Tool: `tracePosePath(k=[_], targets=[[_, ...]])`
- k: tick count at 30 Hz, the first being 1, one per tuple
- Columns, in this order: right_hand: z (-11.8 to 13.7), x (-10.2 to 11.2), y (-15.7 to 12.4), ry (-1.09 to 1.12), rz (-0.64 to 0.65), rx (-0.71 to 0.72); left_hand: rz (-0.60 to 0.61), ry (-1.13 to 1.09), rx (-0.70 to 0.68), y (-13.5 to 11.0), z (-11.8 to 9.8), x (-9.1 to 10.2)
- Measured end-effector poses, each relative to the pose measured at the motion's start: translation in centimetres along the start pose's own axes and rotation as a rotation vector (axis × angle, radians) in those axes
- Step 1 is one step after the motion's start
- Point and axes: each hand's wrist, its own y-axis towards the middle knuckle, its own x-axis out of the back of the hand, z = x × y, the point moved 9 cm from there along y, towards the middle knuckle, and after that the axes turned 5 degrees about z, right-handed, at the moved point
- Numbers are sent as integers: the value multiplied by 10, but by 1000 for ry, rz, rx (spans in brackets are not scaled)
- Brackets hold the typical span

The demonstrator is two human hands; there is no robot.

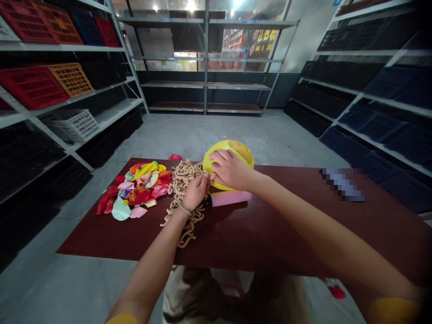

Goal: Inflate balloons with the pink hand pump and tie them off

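A yellow inflated balloon (213, 152) with a brownish print sits above the table, its neck end turned toward me on the left. My left hand (195, 192) is closed in a pinch at the neck. Lying over the balloon's near side, my right hand (232, 171) has bent fingers that meet the left fingertips at the neck. The exact grip is partly hidden behind the fingers. Below the balloon lies a pink balloon pump (231, 198) with a black end. Beside and under my left wrist spreads a heap of beige curly cords (185, 177).
A pile of colourful deflated balloons (138, 191) lies on the dark red table (270, 238) at the left. Behind the cords is a small red item (175, 157). A blurred-out object (342, 184) rests at the right. Shelves with crates (33, 85) line both sides.
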Motion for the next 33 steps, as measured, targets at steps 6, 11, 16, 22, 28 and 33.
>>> tracePosePath(k=[6,11,16,22,28,33], targets=[[5,-5,-8,57,10,26,-25,44,-37,2,-5,6],[-10,0,-14,191,6,-13,37,-121,37,3,0,1],[-18,1,-15,161,-23,-98,132,-266,71,1,0,-10],[-2,10,-21,172,-160,-156,92,-509,180,1,12,-9],[0,7,-36,326,-310,-311,34,-639,153,0,3,-2],[-4,-12,-48,409,-355,-374,39,-508,117,2,4,0]])
